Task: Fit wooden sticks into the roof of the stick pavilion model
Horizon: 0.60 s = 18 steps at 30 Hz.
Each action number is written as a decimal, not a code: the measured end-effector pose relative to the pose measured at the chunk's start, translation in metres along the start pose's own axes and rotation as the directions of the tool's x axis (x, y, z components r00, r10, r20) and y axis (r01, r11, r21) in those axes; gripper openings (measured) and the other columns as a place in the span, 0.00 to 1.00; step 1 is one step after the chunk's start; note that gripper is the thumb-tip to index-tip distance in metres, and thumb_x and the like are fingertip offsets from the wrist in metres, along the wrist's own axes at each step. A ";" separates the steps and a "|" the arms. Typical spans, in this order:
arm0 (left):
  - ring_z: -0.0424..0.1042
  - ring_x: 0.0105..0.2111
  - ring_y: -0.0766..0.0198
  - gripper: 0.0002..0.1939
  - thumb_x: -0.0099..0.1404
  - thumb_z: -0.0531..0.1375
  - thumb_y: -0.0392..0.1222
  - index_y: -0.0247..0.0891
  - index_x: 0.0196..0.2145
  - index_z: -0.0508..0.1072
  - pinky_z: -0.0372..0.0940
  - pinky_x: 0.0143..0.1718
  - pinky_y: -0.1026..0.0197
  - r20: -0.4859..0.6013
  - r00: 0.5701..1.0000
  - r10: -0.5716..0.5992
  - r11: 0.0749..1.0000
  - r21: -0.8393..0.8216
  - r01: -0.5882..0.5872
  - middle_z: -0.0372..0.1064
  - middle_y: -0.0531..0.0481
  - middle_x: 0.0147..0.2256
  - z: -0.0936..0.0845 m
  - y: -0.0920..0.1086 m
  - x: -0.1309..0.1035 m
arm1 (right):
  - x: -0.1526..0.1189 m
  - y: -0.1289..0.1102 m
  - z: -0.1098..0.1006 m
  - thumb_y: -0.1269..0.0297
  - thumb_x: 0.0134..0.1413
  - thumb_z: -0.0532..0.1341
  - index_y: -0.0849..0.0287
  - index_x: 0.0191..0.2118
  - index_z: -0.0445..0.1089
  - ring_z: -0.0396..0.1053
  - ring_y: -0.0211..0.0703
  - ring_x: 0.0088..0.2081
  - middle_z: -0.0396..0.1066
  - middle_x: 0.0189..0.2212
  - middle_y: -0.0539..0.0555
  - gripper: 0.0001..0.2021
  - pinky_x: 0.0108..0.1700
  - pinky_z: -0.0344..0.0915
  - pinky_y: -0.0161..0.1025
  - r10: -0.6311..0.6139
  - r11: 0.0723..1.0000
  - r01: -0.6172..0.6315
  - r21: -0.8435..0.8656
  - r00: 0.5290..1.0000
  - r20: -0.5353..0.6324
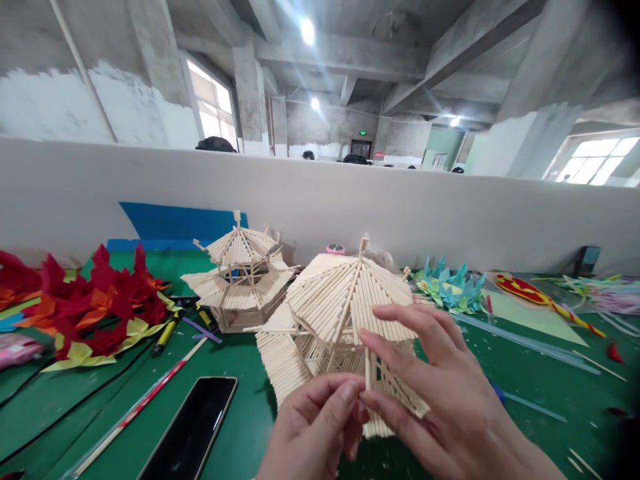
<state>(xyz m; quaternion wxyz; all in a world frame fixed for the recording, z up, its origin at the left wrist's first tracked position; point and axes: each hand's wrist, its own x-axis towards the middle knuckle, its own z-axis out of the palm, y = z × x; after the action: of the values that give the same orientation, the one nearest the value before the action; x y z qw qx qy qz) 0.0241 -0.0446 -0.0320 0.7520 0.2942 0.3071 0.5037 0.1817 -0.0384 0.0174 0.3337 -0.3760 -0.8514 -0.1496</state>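
A model pavilion [335,300] built of thin wooden sticks stands right in front of me, with two tiers of ribbed roof and a small finial on top. At its near side, the thumb and index finger of my left hand [320,423] pinch the lower end of a short upright wooden stick [369,370] under the upper roof's edge. My right hand [440,373] has its fingers spread, with the index and middle fingertips against the upper roof. Its thumb tip is beside the stick's foot, close to my left fingertips. Whether the stick is glued, I cannot tell.
Behind to the left is a second stick pavilion [240,267]. A phone [193,427] lies on the green table [260,400] at front left, near a wrapped striped stick [150,397]. Red paper foliage [105,300] is at left, blue paper flowers [450,283] at right. A white partition [400,207] stands behind.
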 end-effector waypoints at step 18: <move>0.59 0.12 0.77 0.14 0.51 0.63 0.48 0.40 0.35 0.76 0.47 0.15 0.72 0.025 0.999 0.041 0.995 -0.092 -0.038 0.69 0.51 0.18 -0.006 -0.007 0.014 | 0.027 0.005 0.015 0.59 0.53 0.53 0.56 0.46 0.66 0.50 0.57 0.54 0.53 0.56 0.59 0.15 0.50 0.52 0.54 0.057 0.979 -0.042 -0.198 0.996 0.071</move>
<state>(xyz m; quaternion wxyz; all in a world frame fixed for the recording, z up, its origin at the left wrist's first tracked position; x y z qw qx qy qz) 0.0276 -0.0328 -0.0436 0.7585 0.2722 0.2679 0.5280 0.1656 -0.0128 0.0251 0.2658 -0.4333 -0.8352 -0.2099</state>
